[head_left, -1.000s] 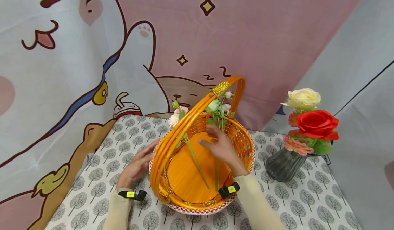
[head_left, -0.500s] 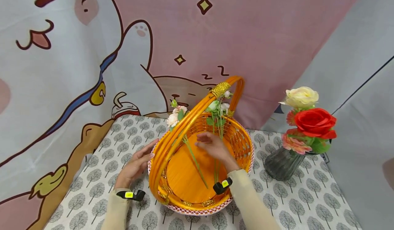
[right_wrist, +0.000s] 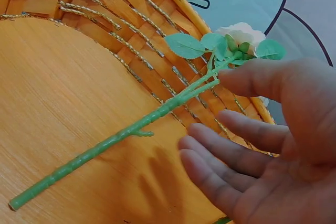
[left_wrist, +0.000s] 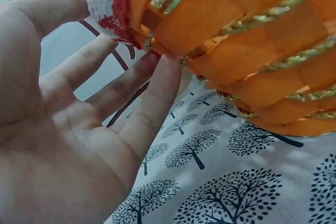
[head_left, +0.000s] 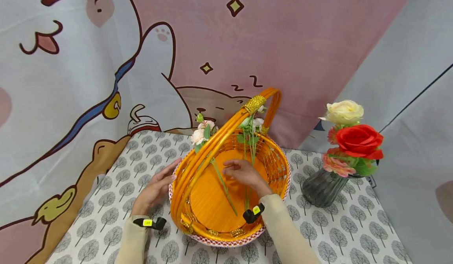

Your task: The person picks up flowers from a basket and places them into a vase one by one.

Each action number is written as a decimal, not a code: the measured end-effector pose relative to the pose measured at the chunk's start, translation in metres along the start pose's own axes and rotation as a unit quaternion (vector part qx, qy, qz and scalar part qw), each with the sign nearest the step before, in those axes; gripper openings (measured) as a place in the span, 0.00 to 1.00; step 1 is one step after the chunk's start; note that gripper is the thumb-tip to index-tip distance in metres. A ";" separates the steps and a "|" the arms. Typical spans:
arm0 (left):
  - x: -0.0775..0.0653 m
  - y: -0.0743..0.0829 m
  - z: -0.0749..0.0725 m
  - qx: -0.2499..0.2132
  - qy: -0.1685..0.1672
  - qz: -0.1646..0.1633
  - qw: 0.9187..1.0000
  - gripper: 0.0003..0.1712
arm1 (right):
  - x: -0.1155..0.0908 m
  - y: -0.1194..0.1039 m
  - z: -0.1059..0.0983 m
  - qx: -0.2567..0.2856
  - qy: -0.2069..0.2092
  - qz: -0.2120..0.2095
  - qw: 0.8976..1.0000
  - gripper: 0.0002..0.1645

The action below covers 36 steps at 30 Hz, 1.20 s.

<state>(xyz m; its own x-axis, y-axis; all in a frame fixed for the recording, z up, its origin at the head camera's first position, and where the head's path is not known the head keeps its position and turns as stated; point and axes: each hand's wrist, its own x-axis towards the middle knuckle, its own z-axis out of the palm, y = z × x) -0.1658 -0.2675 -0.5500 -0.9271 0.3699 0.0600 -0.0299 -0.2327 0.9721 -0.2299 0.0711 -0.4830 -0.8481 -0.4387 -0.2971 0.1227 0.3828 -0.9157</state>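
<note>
An orange woven basket with a tall arched handle stands on the table. My left hand lies along its left outer side; in the left wrist view its extended fingertips touch the basket wall below the red-and-white trim. Inside the basket hovers my right hand, fingers loosely bent. Its thumb is right at the green stem of a pale pink flower leaning on the left rim. Another spray of white and pale green flowers leans at the back, its stems partly behind my right hand.
To the right stands a grey ribbed glass vase with a red rose, a cream flower and pink flowers. A cartoon-printed curtain hangs behind the tree-patterned tablecloth. The basket handle arches between both hands.
My right hand has moved left and nearer, from beside the white flower spray toward the pale pink flower's stem. My left hand stays at the basket's side.
</note>
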 end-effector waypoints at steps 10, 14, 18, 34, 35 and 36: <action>0.000 -0.002 -0.001 -0.011 -0.015 0.013 1.000 0.36 | 0.000 0.001 0.004 0.016 -0.055 0.007 0.998 0.28; -0.001 -0.003 0.000 -0.012 -0.015 0.016 1.000 0.36 | 0.001 0.002 0.002 0.018 -0.056 -0.007 0.998 0.26; -0.001 -0.004 0.000 -0.011 -0.018 0.021 1.000 0.36 | 0.001 0.003 0.000 0.007 -0.043 -0.020 0.999 0.24; 0.001 -0.004 -0.001 -0.013 -0.016 0.018 1.000 0.36 | 0.002 0.001 -0.003 0.024 -0.019 -0.012 0.999 0.18; 0.001 -0.003 -0.001 -0.015 -0.018 0.019 1.000 0.36 | 0.002 0.000 -0.003 0.027 -0.018 -0.014 0.999 0.18; 0.001 -0.003 0.000 -0.017 -0.018 0.019 0.999 0.36 | 0.002 0.000 -0.003 0.032 -0.015 -0.016 0.999 0.17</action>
<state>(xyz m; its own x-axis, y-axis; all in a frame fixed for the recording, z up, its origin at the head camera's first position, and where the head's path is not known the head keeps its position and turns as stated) -0.1669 -0.2668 -0.5528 -0.9135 0.3927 0.1066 -0.0076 -0.2783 0.9605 -0.2329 0.0727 -0.4824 -0.8361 -0.4745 -0.2754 0.1303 0.3158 -0.9398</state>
